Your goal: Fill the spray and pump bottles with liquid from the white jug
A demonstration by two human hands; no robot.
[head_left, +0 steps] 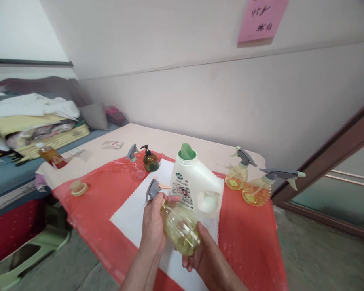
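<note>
My left hand (154, 220) grips the neck of a clear spray bottle (179, 228) holding pale yellow liquid, just below its grey trigger head (153, 190). My right hand (204, 254) cups the bottle's round base from below. The bottle is tilted, held above a white cloth (133, 210) on a red plastic sheet (94, 202). Just beyond it stands a white detergent jug (195, 184) with a green cap.
Two more yellow-filled spray bottles (238, 173) (257, 190) stand at the table's right. A clear spray bottle (136, 165) and a dark green pump bottle (151, 159) sit behind. A yellow lid (79, 188) and an orange bottle (51, 155) lie at left. A wall is behind.
</note>
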